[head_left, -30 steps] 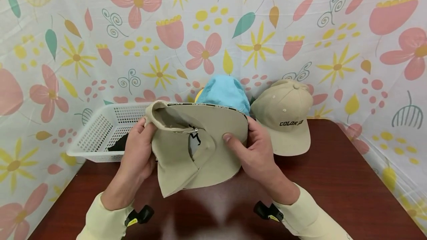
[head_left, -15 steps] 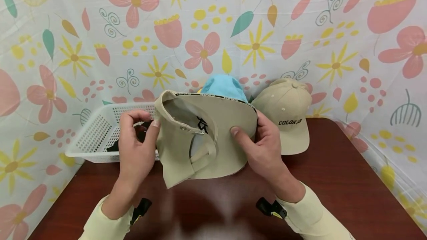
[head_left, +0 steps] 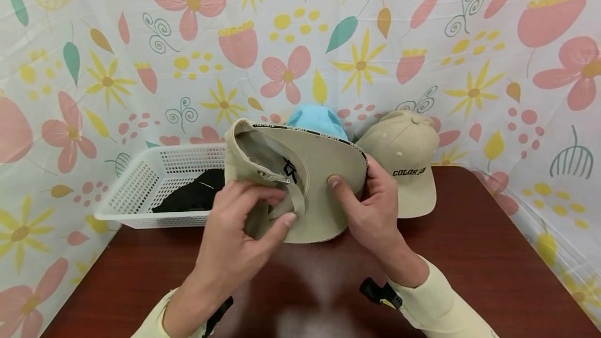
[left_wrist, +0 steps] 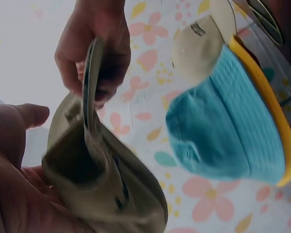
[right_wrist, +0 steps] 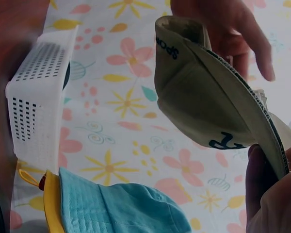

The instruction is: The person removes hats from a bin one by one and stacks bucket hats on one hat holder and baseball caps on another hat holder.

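A beige baseball cap [head_left: 324, 171] is held up over the table in the head view, its brim's underside and hollow back facing me. My right hand [head_left: 377, 218] pinches the brim's right side, thumb on the underside and fingers behind. At the cap's back, my left hand [head_left: 235, 241] has thumb and forefinger spread apart beside the loose fabric strap [head_left: 297, 200] and its metal buckle. Some left fingers touch the cap's fabric in the left wrist view. Dark lettering [right_wrist: 226, 141] shows on the crown in the right wrist view.
A white plastic basket [head_left: 129, 197] with a black cap [head_left: 194, 194] inside stands at the left. Behind the held cap is a light-blue bucket hat [head_left: 316, 119] over a yellow one [left_wrist: 266, 87]. Another beige cap [head_left: 406, 145] sits at the right on the dark-red table [head_left: 469, 254].
My left hand lets go of the cap's left edge and moves right to the strap at the back. The cap shifts slightly up and right in my right hand.
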Demonstrator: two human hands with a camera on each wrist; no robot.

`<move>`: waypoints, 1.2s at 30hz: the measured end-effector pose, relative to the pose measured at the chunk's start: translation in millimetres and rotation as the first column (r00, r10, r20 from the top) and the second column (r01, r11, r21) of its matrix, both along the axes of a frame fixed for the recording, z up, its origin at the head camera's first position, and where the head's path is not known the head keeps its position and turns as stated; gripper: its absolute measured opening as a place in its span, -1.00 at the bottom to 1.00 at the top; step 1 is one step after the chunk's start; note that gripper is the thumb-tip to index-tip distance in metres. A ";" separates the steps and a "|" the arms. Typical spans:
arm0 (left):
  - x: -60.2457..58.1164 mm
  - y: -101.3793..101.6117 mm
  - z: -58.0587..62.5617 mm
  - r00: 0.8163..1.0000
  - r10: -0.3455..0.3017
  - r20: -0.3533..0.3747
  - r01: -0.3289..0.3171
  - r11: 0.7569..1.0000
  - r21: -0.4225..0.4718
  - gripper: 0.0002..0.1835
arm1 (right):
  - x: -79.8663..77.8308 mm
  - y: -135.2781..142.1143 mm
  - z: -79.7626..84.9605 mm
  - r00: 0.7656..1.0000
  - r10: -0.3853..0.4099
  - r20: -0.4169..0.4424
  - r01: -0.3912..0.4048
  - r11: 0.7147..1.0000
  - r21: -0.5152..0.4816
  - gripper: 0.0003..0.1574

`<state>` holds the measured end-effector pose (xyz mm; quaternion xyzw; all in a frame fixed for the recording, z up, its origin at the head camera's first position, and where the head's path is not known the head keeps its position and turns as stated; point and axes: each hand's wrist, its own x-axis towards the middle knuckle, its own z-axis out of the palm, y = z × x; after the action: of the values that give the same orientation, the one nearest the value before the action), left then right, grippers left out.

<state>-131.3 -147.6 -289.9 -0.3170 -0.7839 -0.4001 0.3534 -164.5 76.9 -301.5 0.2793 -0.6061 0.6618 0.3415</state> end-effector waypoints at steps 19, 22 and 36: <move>-12.3 17.8 -5.4 0.904 -0.240 0.354 0.179 0.964 0.197 -0.94 | 1.0 -2.8 -4.6 0.992 -0.127 -0.014 0.127 0.991 0.046 -0.83; -11.9 16.8 -4.0 0.856 -0.301 0.420 0.216 0.947 0.237 -0.90 | -0.9 -1.2 -5.2 0.989 -0.143 -0.031 0.144 0.989 0.043 -0.84; -8.6 7.1 1.7 0.906 -0.220 0.361 0.150 0.966 0.211 -0.92 | -10.6 11.3 -5.4 0.975 -0.220 -0.026 0.221 0.973 0.062 -0.84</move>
<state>-139.8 -140.5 -288.2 -0.2734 -0.7649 -0.5543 0.1815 -175.1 88.2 -306.9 0.2276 -0.6513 0.5971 0.4093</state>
